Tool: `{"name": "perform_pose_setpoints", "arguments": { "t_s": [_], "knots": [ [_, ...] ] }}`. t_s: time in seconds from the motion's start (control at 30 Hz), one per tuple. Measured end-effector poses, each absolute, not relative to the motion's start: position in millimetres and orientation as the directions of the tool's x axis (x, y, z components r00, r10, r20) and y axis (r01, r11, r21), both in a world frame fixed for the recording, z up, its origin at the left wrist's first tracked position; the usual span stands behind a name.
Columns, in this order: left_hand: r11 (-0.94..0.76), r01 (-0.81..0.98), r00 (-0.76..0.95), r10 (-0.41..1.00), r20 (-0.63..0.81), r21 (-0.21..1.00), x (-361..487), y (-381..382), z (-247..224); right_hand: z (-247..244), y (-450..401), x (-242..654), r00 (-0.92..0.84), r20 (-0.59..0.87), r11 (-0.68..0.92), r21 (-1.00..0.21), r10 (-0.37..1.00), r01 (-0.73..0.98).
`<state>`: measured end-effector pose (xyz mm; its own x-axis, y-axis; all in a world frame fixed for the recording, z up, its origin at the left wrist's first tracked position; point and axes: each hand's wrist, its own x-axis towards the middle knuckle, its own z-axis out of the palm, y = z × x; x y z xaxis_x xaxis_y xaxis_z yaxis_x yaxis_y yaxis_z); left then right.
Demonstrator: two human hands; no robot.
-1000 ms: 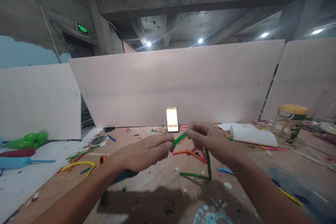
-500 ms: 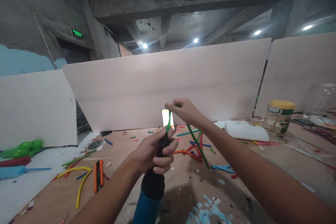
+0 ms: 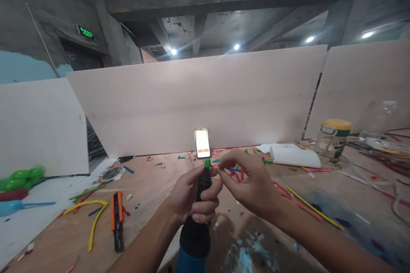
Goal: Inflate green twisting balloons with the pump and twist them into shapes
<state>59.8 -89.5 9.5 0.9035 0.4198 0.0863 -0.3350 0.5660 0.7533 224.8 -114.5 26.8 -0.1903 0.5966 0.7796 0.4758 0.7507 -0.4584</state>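
My left hand [image 3: 200,194] is wrapped around the black neck of a hand balloon pump [image 3: 194,239], whose blue barrel drops out of the bottom of the view. On the pump's tip sits a short bit of green balloon [image 3: 207,163], beside my left thumb. Just to the right, my right hand [image 3: 248,181] is curled with thumb and forefinger brought together in a pinch near the tip. Whether anything is between those fingertips is too small to tell. A lit phone [image 3: 202,144] stands upright behind the pump.
An orange and black utility knife [image 3: 117,222] and a yellow balloon [image 3: 92,230] lie at left. Orange balloons [image 3: 301,202] lie at right. Farther right are a white paper roll [image 3: 294,156] and a yellow-lidded cup [image 3: 335,143]. White panels [image 3: 192,102] stand behind.
My right hand has come down from above the pump to beside its tip. The long green balloon stretched up between the hands no longer shows; only a short green bit is visible on the tip.
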Motion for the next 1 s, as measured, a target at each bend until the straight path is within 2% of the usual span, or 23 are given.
{"name": "perform_pose_setpoints", "arguments": {
  "t_s": [0.1, 0.23, 0.57, 0.73, 1.0],
  "knots": [
    [0.55, -0.246, 0.931, 0.363, 0.036, 0.798, 62.6, -91.7, 10.8, 28.5, -117.2, 223.2, -0.211, 0.805, 0.785, -0.42, 0.554, 0.456],
    [0.534, -0.238, 0.906, 0.423, -0.013, 0.812, 63.0, -94.0, 12.0, 29.7, -116.6, 220.8, -0.237, 0.809, 0.792, -0.388, 0.537, 0.472],
    [0.494, -0.23, 0.85, 0.522, -0.074, 0.838, 65.3, -104.3, 15.2, 32.6, -119.0, 213.5, -0.163, 0.876, 0.8, -0.32, 0.454, 0.507],
    [0.513, -0.256, 0.808, 0.579, -0.11, 0.819, 66.1, -110.9, 16.6, 35.1, -120.9, 207.6, -0.116, 0.87, 0.784, -0.364, 0.479, 0.503],
    [0.456, -0.266, 0.742, 0.659, -0.122, 0.849, 63.6, -120.2, 19.4, 37.6, -127.7, 204.9, -0.162, 0.828, 0.767, -0.4, 0.538, 0.502]
  ]
}}
